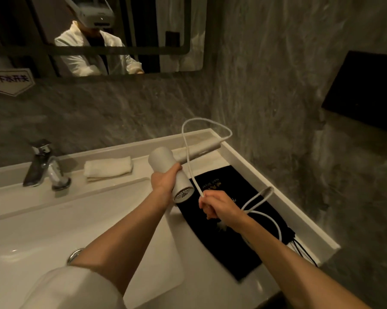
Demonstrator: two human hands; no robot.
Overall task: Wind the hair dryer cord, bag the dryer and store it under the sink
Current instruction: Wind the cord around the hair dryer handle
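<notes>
My left hand [164,180] grips the barrel of a white hair dryer [163,161], held above the counter with its handle pointing away to the right. A white cord [189,161] loops up from the handle end and comes back down to my right hand [218,205], which pinches it. More cord curls in loops to the right of that hand. A black drawstring bag [230,246] with gold lettering lies flat on the counter under both hands.
The white sink basin [54,230] with its chrome faucet [45,167] is at the left. A folded white towel [109,167] rests behind the basin. A raised counter rim [277,192] meets the grey wall on the right. A mirror [94,34] hangs above.
</notes>
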